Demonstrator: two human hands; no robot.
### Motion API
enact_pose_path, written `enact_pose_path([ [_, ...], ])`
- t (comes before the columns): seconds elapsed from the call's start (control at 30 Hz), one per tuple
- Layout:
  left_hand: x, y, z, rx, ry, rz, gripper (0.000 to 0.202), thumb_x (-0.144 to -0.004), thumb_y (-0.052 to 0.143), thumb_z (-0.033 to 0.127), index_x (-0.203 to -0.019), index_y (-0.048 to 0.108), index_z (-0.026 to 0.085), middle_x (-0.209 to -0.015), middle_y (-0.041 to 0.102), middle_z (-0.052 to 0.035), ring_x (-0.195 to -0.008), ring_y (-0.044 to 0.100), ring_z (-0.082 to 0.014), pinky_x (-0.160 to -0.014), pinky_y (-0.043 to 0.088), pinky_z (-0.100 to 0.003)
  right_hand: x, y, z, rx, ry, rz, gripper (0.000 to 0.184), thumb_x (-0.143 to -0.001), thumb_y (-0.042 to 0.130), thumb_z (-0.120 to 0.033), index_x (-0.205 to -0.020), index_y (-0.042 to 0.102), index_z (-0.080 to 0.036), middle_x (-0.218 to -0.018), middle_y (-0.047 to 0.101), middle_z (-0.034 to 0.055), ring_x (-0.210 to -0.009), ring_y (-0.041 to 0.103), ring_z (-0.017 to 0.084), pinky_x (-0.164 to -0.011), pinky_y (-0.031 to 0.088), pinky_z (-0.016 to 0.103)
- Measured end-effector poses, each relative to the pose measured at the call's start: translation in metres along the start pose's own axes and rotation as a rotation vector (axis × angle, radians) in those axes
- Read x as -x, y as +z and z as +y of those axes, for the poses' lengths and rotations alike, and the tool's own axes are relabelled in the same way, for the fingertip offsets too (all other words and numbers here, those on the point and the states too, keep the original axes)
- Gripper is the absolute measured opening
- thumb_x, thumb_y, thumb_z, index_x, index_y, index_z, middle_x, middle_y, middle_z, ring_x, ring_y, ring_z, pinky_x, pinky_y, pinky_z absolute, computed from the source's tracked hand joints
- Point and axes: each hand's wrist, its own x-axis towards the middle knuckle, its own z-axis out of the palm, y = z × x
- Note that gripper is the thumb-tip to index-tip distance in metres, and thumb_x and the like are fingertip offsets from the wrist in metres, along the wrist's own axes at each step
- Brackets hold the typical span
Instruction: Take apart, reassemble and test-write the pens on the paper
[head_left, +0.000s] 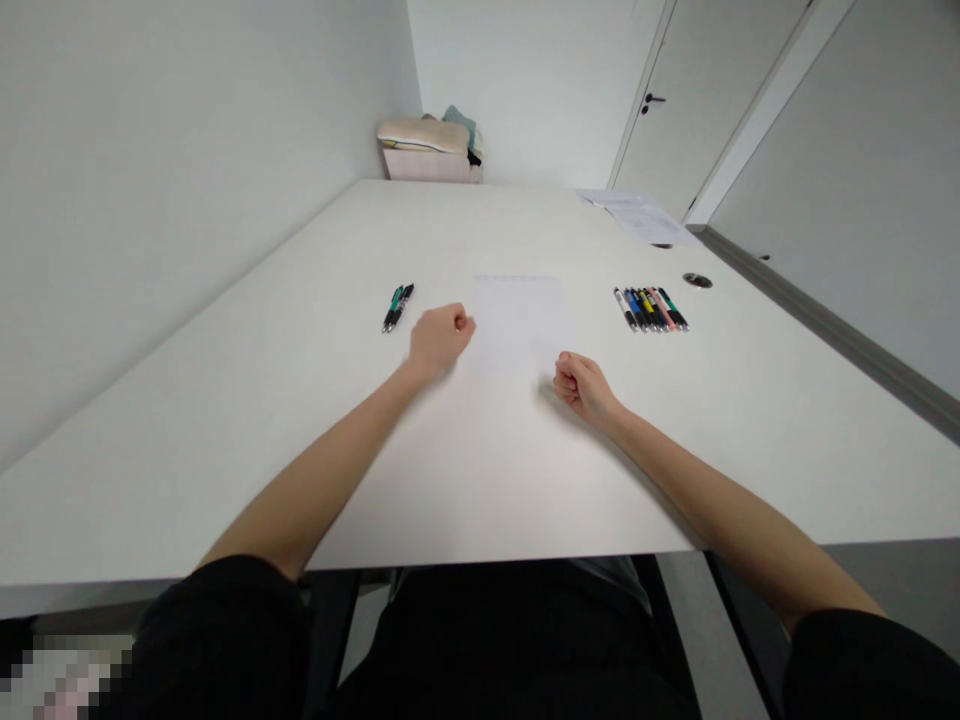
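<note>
My left hand (441,340) is closed in a fist near the left edge of a white sheet of paper (519,315). No object shows in its fingers. To its left, two pens (397,308), one with a green barrel, lie side by side. My right hand (585,388), also curled into a fist with nothing visible in it, is by the paper's lower right corner, with a shadow beside it on the tabletop. Beyond that hand, to the right, several pens (650,310) with white, blue, yellow, pink and green parts lie in a slanted row.
The white table (480,480) ends just in front of my body. Loose printed papers (641,215) lie at its far right, near a round table fitting (697,281). Behind the far edge stands a pale box (426,165) with folded cloth (424,134) on top. A wall runs along the left.
</note>
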Motion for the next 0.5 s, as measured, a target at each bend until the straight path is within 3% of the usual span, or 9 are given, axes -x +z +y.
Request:
enact_pose_path([
  [0.07,-0.017,-0.011,-0.027,-0.219,-0.127,0.043,0.021,-0.080,0.046,0.031,-0.083,0.060,0.016,-0.088,0.063,-0.0108,-0.084,0.058,-0.0252,-0.073,0.042,-0.035,-0.001,0.000,0.000,0.005,-0.001,0.000,0.033,-0.065,0.061,-0.024,-0.052,0.031,-0.020,-0.043,0.027,-0.0094,-0.038,0.020,0.003,-0.040,0.011,0.021],
  [0.13,-0.027,-0.018,-0.053,-0.361,-0.234,0.009,0.030,-0.081,0.045,0.033,-0.100,0.060,0.014,-0.105,0.060,-0.0168,-0.093,0.059,-0.0313,-0.077,0.044,-0.040,-0.001,0.001,0.001,0.001,-0.001,-0.002,0.033,-0.065,0.062,-0.026,-0.052,0.033,-0.020,-0.043,0.027,-0.0092,-0.039,0.020,0.003,-0.040,0.011,0.021],
  [0.23,-0.029,-0.021,-0.081,-0.456,-0.346,-0.046,0.044,-0.082,0.044,0.038,-0.115,0.054,0.011,-0.113,0.056,-0.0234,-0.100,0.057,-0.0372,-0.080,0.045,-0.046,-0.001,0.001,0.001,-0.004,0.004,-0.016,0.033,-0.065,0.062,-0.028,-0.052,0.033,-0.020,-0.043,0.028,-0.0094,-0.038,0.020,0.003,-0.041,0.011,0.022],
  [0.33,-0.026,-0.019,-0.092,-0.489,-0.356,-0.081,0.047,-0.083,0.041,0.040,-0.117,0.053,0.009,-0.114,0.054,-0.0251,-0.101,0.056,-0.0386,-0.080,0.045,-0.048,0.000,0.002,0.000,0.004,0.004,-0.016,0.034,-0.064,0.063,-0.028,-0.052,0.032,-0.020,-0.043,0.028,-0.0095,-0.038,0.020,0.003,-0.041,0.011,0.022],
  [0.5,-0.026,-0.014,-0.091,-0.525,-0.258,-0.096,0.042,-0.085,0.038,0.031,-0.115,0.053,0.006,-0.114,0.054,-0.0248,-0.099,0.057,-0.0368,-0.080,0.046,-0.048,0.001,0.003,-0.002,0.022,0.004,-0.002,0.034,-0.062,0.062,-0.028,-0.053,0.031,-0.021,-0.042,0.028,-0.0097,-0.038,0.020,0.003,-0.040,0.012,0.021],
])
